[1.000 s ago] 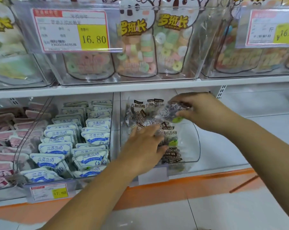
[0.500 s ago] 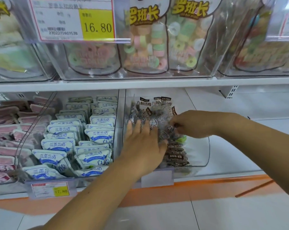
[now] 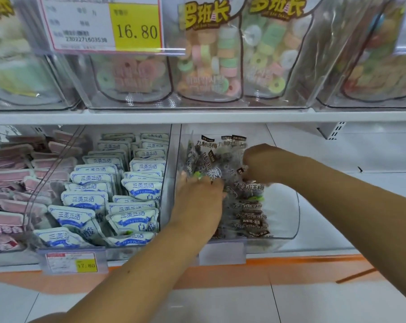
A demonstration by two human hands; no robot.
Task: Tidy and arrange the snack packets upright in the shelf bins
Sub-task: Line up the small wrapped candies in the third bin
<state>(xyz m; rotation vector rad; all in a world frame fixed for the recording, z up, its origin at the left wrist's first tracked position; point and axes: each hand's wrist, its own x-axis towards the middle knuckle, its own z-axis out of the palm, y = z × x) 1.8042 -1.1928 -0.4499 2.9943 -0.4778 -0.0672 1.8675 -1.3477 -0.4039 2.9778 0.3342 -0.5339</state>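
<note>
The clear bin (image 3: 289, 206) stands on the lower shelf (image 3: 325, 236) and holds the plum packets (image 3: 249, 207). Those at its back seem to stand upright. In the bin, the left hand (image 3: 197, 201) is at front left and the right hand (image 3: 260, 163) further back. Left of the bin are boxed packets (image 3: 118, 190), and above it candy bags (image 3: 209, 59).

Colour log: shelf bins, upper and lower rows.
The plum packets (image 3: 220, 169) were clear film with dark brown label tabs, dark lettering and lime-green spots. The milk-white packets (image 3: 118, 190) carried blue scroll borders and blue lettering; the pink packets (image 3: 8, 183) were pale rose. The candy bags (image 3: 211, 57) showed pastel pink, green, orange and white rings under yellow lettering. The price tag (image 3: 104, 24) was white, red-edged, with a yellow block. The floor stripe (image 3: 290, 269) was orange.
</note>
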